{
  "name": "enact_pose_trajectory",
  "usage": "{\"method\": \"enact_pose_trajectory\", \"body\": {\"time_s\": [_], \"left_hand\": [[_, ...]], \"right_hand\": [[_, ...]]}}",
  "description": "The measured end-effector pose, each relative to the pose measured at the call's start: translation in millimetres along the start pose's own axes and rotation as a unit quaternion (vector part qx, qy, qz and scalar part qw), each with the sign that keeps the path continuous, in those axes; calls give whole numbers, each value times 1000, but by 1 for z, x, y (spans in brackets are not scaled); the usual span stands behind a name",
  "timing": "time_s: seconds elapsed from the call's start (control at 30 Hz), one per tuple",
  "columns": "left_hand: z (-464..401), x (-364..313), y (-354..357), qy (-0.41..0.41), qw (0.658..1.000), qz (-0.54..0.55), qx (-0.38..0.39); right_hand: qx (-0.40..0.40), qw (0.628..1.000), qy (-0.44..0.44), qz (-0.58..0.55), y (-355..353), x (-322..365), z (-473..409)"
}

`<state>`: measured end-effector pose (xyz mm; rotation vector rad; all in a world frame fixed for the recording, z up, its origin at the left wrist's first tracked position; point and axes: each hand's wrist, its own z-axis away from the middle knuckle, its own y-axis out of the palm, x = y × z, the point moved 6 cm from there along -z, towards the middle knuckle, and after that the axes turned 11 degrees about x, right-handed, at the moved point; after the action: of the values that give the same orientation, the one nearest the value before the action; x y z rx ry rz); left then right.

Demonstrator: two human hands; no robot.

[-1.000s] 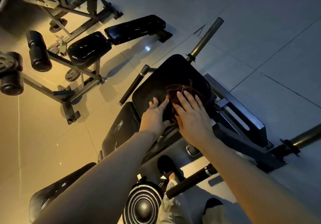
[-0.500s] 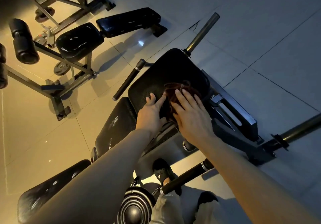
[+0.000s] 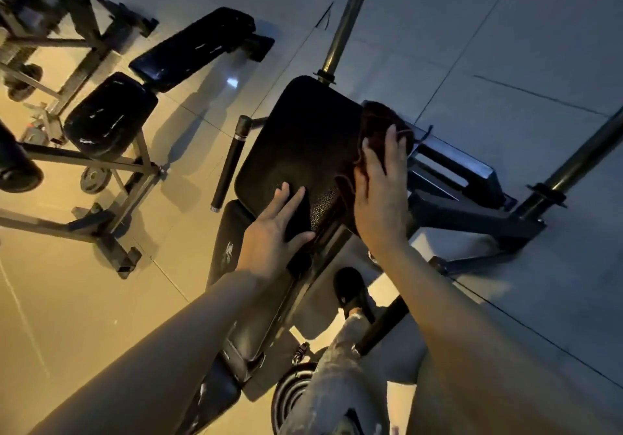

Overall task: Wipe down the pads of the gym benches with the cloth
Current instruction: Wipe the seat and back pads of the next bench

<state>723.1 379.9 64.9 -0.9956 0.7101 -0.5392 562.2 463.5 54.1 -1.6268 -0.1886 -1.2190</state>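
Head view. A black pad of the near bench is shown under both hands. The left hand is laid flat near the pad's near edge, fingers straight and spread, holding nothing. The right hand is pressed, fingers extended, onto a dark reddish cloth, which is draped over the pad's right edge and partly bunched beyond the fingertips (whether the thumb is hooked under the cloth cannot be told). A steel bar projects from the pad's far end. A second bench, with two pads, stands well apart on the tiled floor at upper left; no cloth lies on it.

The step in hand is judged to be the wiping of the pad's right margin. It is best done with the cloth kept flat under the whole palm, so that pressure is spread evenly, and drawn in overlapping passes along the edge and over its rounded side. The frame should be steadied by the left hand so the pad is not rocked. Loose threads are best kept away from the bracket beside the pad, where snagging seems possible.
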Motion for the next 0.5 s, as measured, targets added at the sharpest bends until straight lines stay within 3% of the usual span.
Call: {"method": "enact_pose_trajectory", "body": {"time_s": [0.13, 0.23, 0.37, 0.5], "left_hand": [[34, 37, 21, 2, 998, -1, -66], [56, 56, 55, -53, 997, 40, -41], [62, 54, 69, -52, 994, 87, -34], [63, 53, 70, -67, 995, 75, -29]], "right_hand": [[-28, 999, -18, 16, 23, 0, 14], [7, 999, -37, -6, 62, 3, 54], [63, 994, -72, -50, 93, 4, 93], [17, 987, -21, -161, 85, 1, 81]]}}
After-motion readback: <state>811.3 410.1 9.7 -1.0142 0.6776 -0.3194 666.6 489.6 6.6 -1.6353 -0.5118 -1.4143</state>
